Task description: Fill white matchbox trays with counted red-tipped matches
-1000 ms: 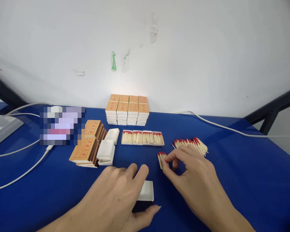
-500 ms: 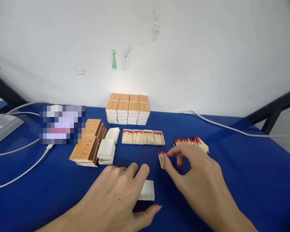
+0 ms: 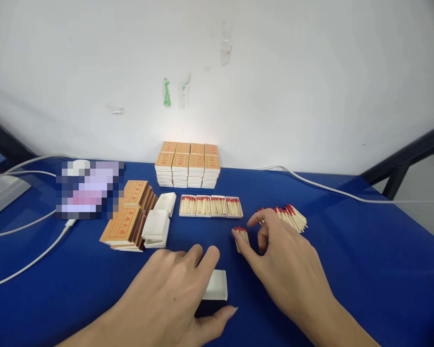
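My left hand (image 3: 173, 294) lies over a small white matchbox tray (image 3: 217, 285) near the front of the blue table (image 3: 365, 270), fingers and thumb closed around the tray's sides. My right hand (image 3: 282, 270) rests to the right of it. Its thumb tip touches a small bundle of red-tipped matches (image 3: 241, 234) lying on the cloth, and its index finger is lifted above them. A larger loose pile of matches (image 3: 289, 215) lies just beyond the right hand.
Four filled trays (image 3: 210, 206) sit in a row mid-table. Behind them, stacked matchboxes (image 3: 187, 164) stand against the white wall. Orange sleeves (image 3: 128, 221) and empty white trays (image 3: 158, 222) are piled at left. White cables (image 3: 29, 260) cross the left side and run along the back.
My right index finger has lifted off the small match bundle while the thumb stays against it. My left hand has stayed on the white tray.
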Action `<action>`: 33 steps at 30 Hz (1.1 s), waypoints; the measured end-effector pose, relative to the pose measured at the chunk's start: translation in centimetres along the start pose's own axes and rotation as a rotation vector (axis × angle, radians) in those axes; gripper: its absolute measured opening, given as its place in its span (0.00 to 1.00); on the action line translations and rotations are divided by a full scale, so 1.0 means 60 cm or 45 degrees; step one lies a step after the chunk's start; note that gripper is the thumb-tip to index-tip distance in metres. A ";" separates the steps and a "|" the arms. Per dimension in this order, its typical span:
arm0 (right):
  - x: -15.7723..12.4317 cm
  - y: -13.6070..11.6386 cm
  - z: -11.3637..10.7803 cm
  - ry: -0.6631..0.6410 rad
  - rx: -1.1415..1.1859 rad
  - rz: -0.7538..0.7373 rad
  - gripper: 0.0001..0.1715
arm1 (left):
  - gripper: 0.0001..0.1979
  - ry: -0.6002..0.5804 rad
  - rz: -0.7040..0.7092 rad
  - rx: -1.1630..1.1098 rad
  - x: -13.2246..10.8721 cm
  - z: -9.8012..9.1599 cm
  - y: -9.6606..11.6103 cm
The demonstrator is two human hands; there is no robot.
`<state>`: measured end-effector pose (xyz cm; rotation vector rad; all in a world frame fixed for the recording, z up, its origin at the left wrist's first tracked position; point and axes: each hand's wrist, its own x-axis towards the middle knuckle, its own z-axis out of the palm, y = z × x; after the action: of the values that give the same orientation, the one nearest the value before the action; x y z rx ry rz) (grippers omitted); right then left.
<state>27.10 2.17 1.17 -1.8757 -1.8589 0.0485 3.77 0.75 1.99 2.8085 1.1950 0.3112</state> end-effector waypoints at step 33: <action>-0.005 -0.006 0.013 -0.068 -0.054 -0.132 0.13 | 0.16 0.004 0.022 0.008 -0.001 0.000 0.001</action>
<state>26.43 2.09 0.50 -1.8195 -2.0049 0.0243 3.75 0.66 1.96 2.8260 1.1749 0.3132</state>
